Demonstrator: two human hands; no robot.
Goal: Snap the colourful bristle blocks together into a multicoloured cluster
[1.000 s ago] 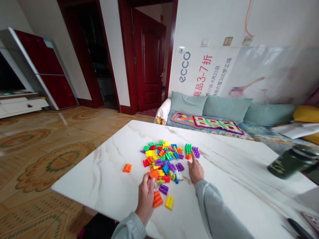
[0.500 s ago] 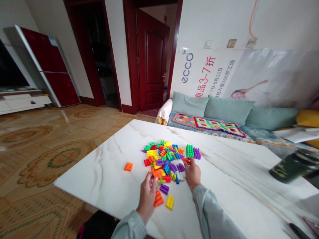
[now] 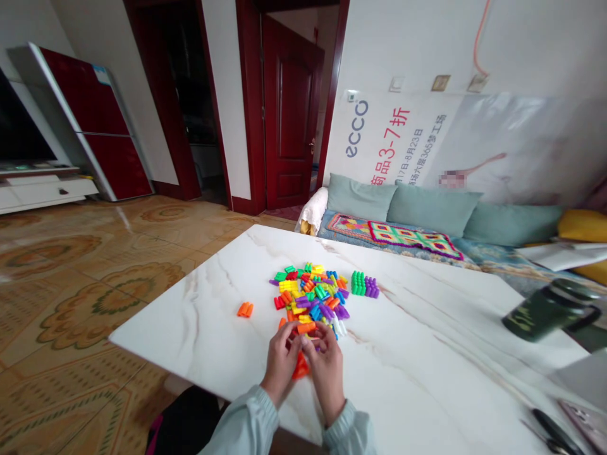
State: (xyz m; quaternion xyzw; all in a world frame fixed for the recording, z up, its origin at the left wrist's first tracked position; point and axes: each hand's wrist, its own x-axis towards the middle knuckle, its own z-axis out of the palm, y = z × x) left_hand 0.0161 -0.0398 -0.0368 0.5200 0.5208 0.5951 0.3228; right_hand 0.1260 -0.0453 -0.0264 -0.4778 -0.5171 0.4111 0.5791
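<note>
My right hand [image 3: 328,366] has come back from the far side of the pile [image 3: 310,294] to meet my left hand [image 3: 279,360] — both now pinch one orange block [image 3: 306,328] by its ends, just nearer me than the pile, over the veined worktop [image 3: 427,354]. I'd square the ridges before pressing. It looks like hard, glossy plastic, fluted like bundled tubes; right of the pile — a green-and-purple slab [image 3: 364,284].

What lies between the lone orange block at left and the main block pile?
Nothing; the head view shows only bare white marble tabletop between the lone orange block and the block pile.
</note>
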